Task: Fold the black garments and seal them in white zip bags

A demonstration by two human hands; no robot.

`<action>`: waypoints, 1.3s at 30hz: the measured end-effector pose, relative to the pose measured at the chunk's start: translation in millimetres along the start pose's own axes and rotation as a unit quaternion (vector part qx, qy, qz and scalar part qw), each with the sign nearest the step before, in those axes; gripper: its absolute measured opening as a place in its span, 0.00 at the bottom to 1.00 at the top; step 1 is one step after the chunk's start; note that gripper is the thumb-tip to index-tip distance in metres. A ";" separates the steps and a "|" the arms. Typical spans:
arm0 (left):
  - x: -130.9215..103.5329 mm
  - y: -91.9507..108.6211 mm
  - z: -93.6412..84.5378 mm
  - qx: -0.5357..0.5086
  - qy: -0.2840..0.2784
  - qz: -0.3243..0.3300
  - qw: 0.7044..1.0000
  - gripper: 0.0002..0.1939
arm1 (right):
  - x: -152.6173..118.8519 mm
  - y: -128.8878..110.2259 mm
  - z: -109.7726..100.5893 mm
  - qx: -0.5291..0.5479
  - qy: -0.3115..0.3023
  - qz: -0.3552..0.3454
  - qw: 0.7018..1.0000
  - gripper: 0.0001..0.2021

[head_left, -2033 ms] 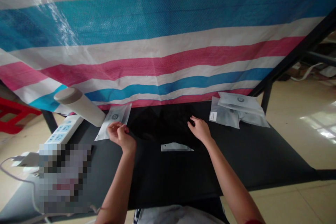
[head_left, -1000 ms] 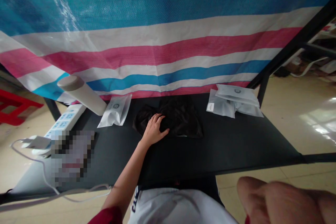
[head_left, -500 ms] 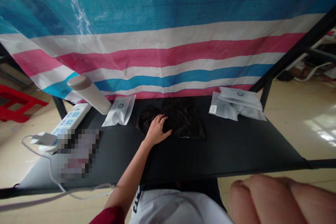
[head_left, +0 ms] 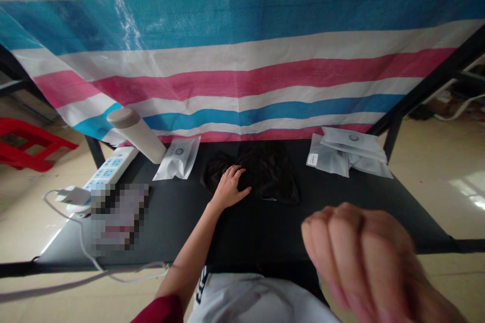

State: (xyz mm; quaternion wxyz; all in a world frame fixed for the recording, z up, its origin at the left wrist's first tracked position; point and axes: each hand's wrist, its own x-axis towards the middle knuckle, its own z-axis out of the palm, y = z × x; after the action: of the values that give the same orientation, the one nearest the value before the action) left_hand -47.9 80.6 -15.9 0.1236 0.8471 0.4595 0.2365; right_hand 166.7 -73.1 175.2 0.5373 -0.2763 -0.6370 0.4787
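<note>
A crumpled, soft black cloth item (head_left: 271,171) lies on the black tabletop (head_left: 265,232). Resting on its left part is my left hand (head_left: 230,185), palm down, thumb and fingers apart. Close to the camera at lower right, my right hand (head_left: 359,257) hovers above the table's front edge with its fingers curled in. Whatever may be inside that grip is hidden from view. The black item's folds blend into the dark surface, so its exact shape is hard to make out.
Frosted pouches lie at the right (head_left: 348,149), and one pouch (head_left: 178,159) lies left beside a pale bottle (head_left: 142,136). Further left are a power strip (head_left: 113,166) with a plugged charger (head_left: 74,195) and a blurred-out item (head_left: 121,217). Striped sheeting (head_left: 242,81) hangs behind.
My right hand has risen from the lower right corner, up and leftward into fuller view. My left hand stays on the black cloth item. The whole view has shifted slightly.
</note>
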 end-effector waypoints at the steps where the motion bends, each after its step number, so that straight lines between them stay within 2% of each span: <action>1: 0.3 -0.2 -1.0 0.000 0.002 -0.002 1.000 0.29 | 8.8 7.7 -2.8 0.022 -0.016 -0.007 1.000 0.16; 3: 1.2 -1.0 -3.5 0.000 0.009 -0.013 1.000 0.25 | 22.2 32.8 -12.5 0.009 -0.045 0.032 0.998 0.16; 7: 3.8 -3.8 -9.6 -0.013 0.026 -0.036 0.999 0.15 | 33.3 109.3 -44.1 -0.121 -0.082 0.155 0.977 0.12; 9: 4.8 -5.0 -12.0 -0.023 0.032 -0.045 0.998 0.13 | 36.6 147.1 -62.4 -0.149 -0.058 0.193 0.968 0.11; 11: 5.4 -5.5 -13.5 -0.027 0.039 -0.051 0.998 0.12 | 41.8 177.5 -79.3 -0.189 -0.020 0.194 0.962 0.11; 15: 5.6 -4.8 -13.6 -0.027 0.048 -0.049 0.997 0.10 | 54.0 214.8 -101.2 -0.245 0.028 0.181 0.952 0.12; 18: 5.4 -5.8 -11.9 -0.038 0.044 -0.043 0.997 0.11 | 56.4 229.1 -106.4 -0.269 0.066 0.170 0.946 0.08; 21: 5.0 -9.0 -9.0 -0.042 0.029 -0.026 0.998 0.15 | 52.7 235.2 -107.1 -0.276 0.090 0.162 0.943 0.09; 26: 5.2 -10.8 -6.2 -0.033 0.014 -0.020 0.999 0.18 | 46.4 232.2 -107.5 -0.280 0.072 0.169 0.942 0.09; 29: 5.9 -10.9 -12.3 -0.031 0.031 -0.027 0.999 0.15 | 44.0 229.1 -108.7 -0.295 0.082 0.161 0.938 0.08; 32: 5.1 -16.6 -25.7 -0.001 0.099 -0.087 0.991 0.12 | 41.8 228.0 -111.2 -0.324 0.092 0.150 0.930 0.08; 35: 0.9 -28.3 -41.4 0.057 0.165 -0.178 0.969 0.12 | 40.5 228.1 -114.5 -0.405 0.104 0.112 0.902 0.08; 39: -11.8 -38.7 -54.6 0.092 0.155 -0.258 0.949 0.14 | 40.3 228.0 -116.8 -0.489 0.088 0.064 0.865 0.09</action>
State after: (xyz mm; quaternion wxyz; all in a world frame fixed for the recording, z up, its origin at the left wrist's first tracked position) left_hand -109.4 91.4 11.0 0.0296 0.6603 0.6956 0.2816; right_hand 229.6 87.0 -18.8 0.3553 -0.5847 -0.7206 0.1128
